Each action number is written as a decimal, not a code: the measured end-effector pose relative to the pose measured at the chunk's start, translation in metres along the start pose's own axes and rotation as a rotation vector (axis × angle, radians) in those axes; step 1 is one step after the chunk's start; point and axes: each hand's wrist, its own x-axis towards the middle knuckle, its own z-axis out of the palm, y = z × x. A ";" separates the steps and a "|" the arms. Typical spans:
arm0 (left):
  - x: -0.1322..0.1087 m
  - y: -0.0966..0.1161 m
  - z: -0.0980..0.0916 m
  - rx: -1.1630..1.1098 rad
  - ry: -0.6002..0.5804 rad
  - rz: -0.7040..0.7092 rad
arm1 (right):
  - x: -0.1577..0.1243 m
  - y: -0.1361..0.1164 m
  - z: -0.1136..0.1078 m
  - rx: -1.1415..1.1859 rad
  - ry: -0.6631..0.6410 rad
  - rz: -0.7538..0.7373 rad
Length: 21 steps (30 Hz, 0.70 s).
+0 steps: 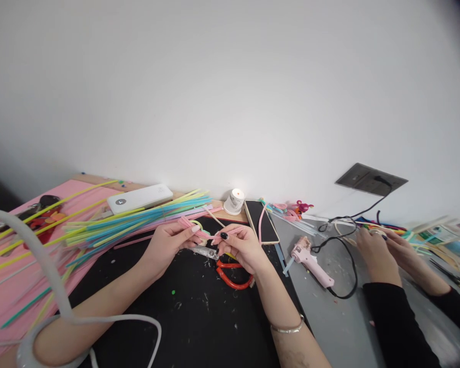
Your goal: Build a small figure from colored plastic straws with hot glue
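My left hand (167,245) and my right hand (242,246) meet over a black mat (184,317), both pinching a bundle of pink straws (205,232) folded between them. The left fingers grip its left end, the right fingers its right end. Just below the hands lie scissors with orange-red handles (233,276), blades pointing left. A pile of several long coloured straws (138,217) fans out to the left of my left hand.
A white power bank (140,198), a lit candle (234,200) and a dark phone (261,221) sit along the wall. A pink glue gun (310,258) with black cord lies on the grey surface. Another person's hands (383,248) in black sleeves work at the right. A white cable (53,286) crosses my left arm.
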 end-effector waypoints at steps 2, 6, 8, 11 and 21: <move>0.001 -0.001 -0.001 0.009 -0.004 -0.003 | 0.000 0.000 0.000 -0.006 -0.003 -0.013; 0.001 -0.001 -0.001 0.062 -0.017 -0.003 | 0.001 -0.001 0.000 -0.013 -0.013 -0.028; 0.001 0.000 -0.001 0.086 -0.038 -0.005 | 0.000 -0.002 0.000 -0.024 -0.009 -0.025; 0.000 0.001 0.000 0.155 -0.094 -0.005 | 0.000 -0.001 -0.002 -0.039 0.005 -0.028; -0.003 0.006 0.003 0.405 -0.314 0.020 | 0.001 0.005 0.003 -0.204 -0.001 0.006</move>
